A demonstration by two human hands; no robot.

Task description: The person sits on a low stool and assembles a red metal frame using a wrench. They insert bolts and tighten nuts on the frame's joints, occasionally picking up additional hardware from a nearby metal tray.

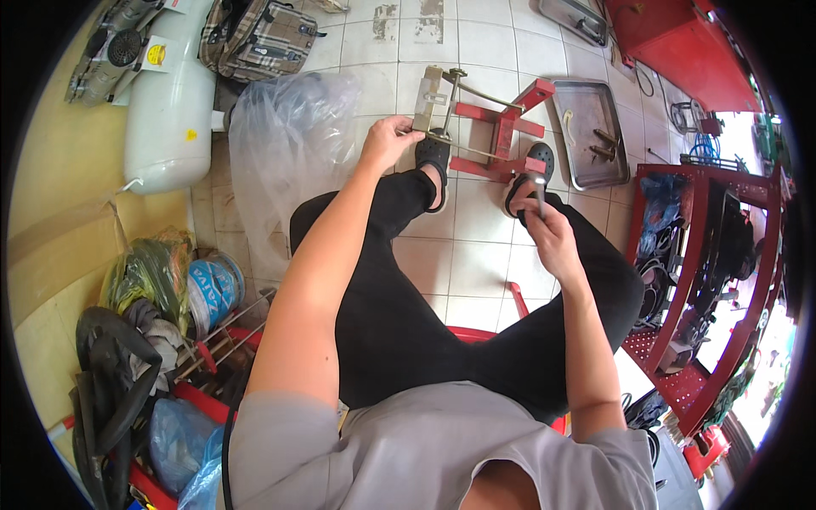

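Note:
A red metal stand [503, 136] with thin metal rods lies on the floor between and ahead of my feet. At its left end is a pale, worn metal plate assembly [431, 100]. My left hand [389, 143] has its thumb and fingers closed at the near end of that plate. My right hand [552, 240] grips a silver wrench [541, 197], whose far end is at the near right corner of the red stand. Whether the wrench is seated on a bolt cannot be made out. Black clogs [433, 153] are on my feet, close to the stand.
Right of the stand lies a metal tray [586, 174] with several small parts. A red shelf rack [680, 280] stands further right. On the left are a clear plastic sheet [280, 144], a white tank [170, 127], a plaid backpack [263, 42] and a blue-white bucket [214, 289].

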